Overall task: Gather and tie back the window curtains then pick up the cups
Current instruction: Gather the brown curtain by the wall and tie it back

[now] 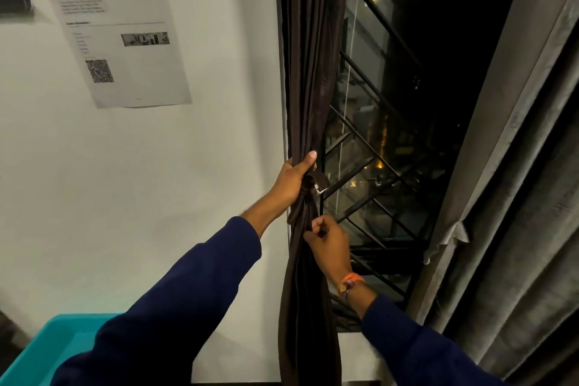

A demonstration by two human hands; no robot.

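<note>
At frame centre, the left hand (pixel 293 180) clamps the soft, bunched brown curtain (pixel 308 78); the right hand (pixel 329 240) pinches its limp tie (pixel 308 197).

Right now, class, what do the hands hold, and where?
Left hand grips the gathered dark curtain at the knot; right hand pinches the tie's hanging end.

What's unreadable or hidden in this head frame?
- Cups: none in view.
- Left hand fingers: behind the brown curtain.
- Tie strap knot: dark folds, state unclear.
- Wall notice text: blurred.
- Teal bin: cut by the bottom edge and sleeve.
- Right hand pinches the strap's end.
</note>
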